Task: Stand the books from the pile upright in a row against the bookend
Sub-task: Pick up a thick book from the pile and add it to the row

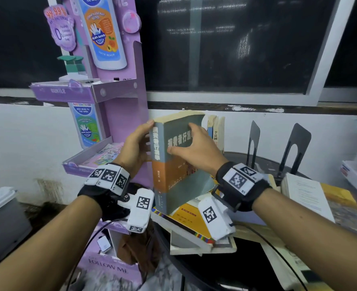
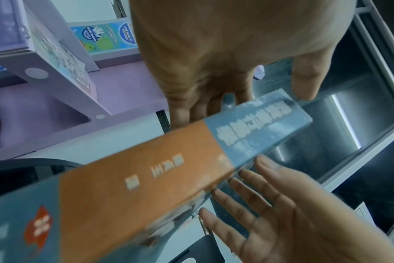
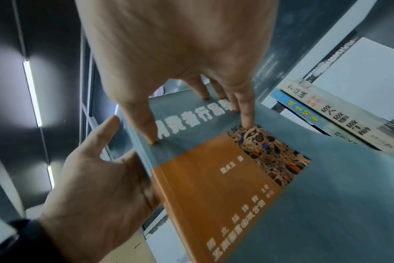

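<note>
Holding thick grey book point(image 1: 173, 164) up over pile point(image 1: 194, 227), L hand point(image 1: 134, 147) round spine (best spot), R hand point(image 1: 196, 152) flat on floppy cover; prob heavy.

Fingers of the left hand point(image 1: 134, 149) behind the grey-orange book point(image 1: 177, 185).

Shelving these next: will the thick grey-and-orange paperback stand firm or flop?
The thick grey-and-orange paperback: wide spine, so probably stands steadily. Cover bows outward low down, likely floppy. The left hand and right hand steady it, hinting weight.
</note>
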Available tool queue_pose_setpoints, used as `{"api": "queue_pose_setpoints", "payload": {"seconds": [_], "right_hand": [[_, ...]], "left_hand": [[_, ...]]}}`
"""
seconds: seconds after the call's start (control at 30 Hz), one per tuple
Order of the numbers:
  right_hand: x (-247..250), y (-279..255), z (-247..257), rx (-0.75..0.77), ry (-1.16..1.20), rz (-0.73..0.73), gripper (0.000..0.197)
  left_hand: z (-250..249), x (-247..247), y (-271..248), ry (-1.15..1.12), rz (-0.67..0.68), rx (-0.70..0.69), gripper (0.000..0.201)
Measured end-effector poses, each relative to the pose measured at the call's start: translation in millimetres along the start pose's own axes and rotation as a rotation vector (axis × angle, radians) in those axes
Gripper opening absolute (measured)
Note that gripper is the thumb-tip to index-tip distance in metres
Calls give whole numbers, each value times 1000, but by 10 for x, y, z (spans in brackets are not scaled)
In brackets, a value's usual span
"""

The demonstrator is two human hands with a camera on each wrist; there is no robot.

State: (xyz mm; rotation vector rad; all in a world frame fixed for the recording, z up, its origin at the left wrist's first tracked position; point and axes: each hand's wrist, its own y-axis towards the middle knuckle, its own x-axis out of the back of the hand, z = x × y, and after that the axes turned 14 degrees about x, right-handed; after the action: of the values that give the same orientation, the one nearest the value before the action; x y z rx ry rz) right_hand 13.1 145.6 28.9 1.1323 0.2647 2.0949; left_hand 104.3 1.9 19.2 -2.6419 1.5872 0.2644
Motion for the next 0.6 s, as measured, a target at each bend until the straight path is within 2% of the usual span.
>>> {"api": "queue_pose_setpoints", "payload": {"seconds": [0.07,0.17,0.23,0.3,0.33,0.4,0.53,0.6], "right_hand": [[69,-1,16,6,52,43,90],[156,-30,61,55,124,140,80],[171,-50,70,71,248,157,68],[151,-76,81,103,367,136,56],[128,-83,80,112,371,118,59],[94,-98,89,116,331,86,66],[116,-105,102,135,207,-11,36],[150,-106,100,167,165,-68,36]], "left_hand": [[-11,9,-9,7,12,2,44],[-9,44,-3,23,59,24,51],[-42,65,-12,54,74,9,41],[-60,82,-14,108,79,-34,29],[-62,87,-17,125,84,-53,26],[-59,88,-25,140,83,-73,29],[-52,35,47,160,39,-108,33],[-46,12,102,140,10,-118,37]]}}
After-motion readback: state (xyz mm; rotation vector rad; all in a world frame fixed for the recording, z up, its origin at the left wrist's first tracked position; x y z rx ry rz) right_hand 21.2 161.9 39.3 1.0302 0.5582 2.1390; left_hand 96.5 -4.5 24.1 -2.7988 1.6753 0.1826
